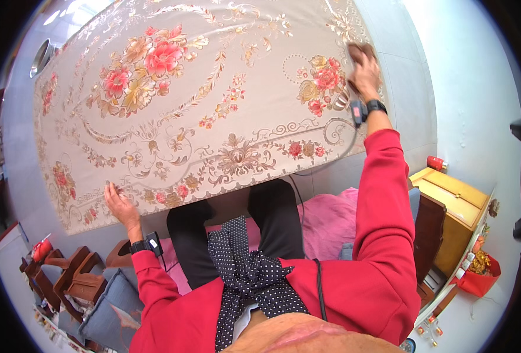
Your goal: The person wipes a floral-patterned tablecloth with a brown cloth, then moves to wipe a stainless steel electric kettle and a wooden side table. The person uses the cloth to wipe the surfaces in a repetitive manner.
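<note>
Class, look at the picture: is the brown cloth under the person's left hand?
No, the brown cloth is under the right hand, while the left hand rests on the floral tablecloth.

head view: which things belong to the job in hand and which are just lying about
In use:
- floral tablecloth, with the left hand resting near its edge
- brown item, probably a cloth, at the right hand; blurred

Just lying about, apparently:
- blue cushion
- red canister
- yellow cabinet
- red basket
</note>
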Available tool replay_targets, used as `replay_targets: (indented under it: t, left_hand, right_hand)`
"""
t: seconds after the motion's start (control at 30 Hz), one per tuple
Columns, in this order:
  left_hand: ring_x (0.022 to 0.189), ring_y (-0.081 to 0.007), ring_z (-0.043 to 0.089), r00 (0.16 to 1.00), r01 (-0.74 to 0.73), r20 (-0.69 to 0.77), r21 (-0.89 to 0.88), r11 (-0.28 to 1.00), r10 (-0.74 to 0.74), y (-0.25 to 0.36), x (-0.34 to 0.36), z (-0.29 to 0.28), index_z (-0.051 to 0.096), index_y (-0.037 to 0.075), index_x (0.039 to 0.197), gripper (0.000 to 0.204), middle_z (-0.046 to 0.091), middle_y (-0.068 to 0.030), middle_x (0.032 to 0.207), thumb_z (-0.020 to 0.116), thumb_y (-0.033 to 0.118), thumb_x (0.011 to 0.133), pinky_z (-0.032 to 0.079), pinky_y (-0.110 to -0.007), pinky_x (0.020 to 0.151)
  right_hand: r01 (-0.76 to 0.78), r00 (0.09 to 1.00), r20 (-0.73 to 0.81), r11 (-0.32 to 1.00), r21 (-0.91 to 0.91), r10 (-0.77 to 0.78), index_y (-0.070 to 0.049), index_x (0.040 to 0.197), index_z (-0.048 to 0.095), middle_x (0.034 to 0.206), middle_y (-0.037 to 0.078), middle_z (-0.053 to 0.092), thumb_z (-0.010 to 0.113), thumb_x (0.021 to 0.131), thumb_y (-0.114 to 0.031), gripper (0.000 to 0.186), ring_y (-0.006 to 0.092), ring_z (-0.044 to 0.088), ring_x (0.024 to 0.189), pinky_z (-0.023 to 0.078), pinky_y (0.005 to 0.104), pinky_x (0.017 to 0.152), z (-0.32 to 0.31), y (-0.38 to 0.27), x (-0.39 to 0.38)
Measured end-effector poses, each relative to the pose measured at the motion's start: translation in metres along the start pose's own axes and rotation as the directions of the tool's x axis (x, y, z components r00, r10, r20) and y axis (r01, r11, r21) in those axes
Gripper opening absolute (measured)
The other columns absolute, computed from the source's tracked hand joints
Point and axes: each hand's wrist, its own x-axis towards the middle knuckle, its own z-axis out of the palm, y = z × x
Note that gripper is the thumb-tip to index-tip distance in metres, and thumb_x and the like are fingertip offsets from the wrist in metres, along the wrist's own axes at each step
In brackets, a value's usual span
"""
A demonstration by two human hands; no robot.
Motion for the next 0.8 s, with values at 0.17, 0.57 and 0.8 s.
replay_targets:
  t: [0.17,0.57,0.8]
  left_hand:
    - [0.139,-0.0378,0.037,0.973,0.081,0.22,-0.038,0.996,-0.071,0.0,0.017,-0.021,0.044,0.005,0.144,0.055,0.043,-0.0206,0.147,0.052,0.008,0.09,0.03,-0.048,0.115]
    - [0.136,-0.0378,0.04,0.98,-0.014,0.184,-0.297,0.955,0.071,0.181,0.177,0.025,0.048,0.005,0.141,0.059,0.044,-0.0215,0.144,0.064,0.013,0.085,0.031,-0.047,0.115]
    - [0.14,-0.0332,0.036,0.998,-0.067,-0.014,-0.294,0.953,0.066,0.28,0.263,0.103,0.05,0.014,0.141,0.054,0.042,-0.0143,0.147,0.062,0.025,0.09,0.028,-0.055,0.112]
  right_hand:
    - [-0.352,0.908,0.312,0.915,0.199,0.281,-0.014,0.142,0.051,0.139,0.016,0.057,0.047,0.096,-0.02,0.046,0.0351,0.051,0.132,0.037,0.0427,0.113,-0.035,0.115,-0.015]
    - [0.43,0.885,-0.111,0.7,0.57,-0.453,-0.022,0.107,0.071,0.103,0.005,0.071,0.071,0.063,-0.004,0.047,0.0283,0.067,0.095,0.055,0.0369,0.082,-0.09,-0.214,0.016]
    - [0.518,0.793,0.125,0.768,0.377,-0.596,-0.022,0.126,0.062,0.151,0.007,0.044,0.061,0.087,-0.017,0.039,0.0275,0.04,0.139,0.027,0.0619,0.109,-0.025,-0.372,-0.088]
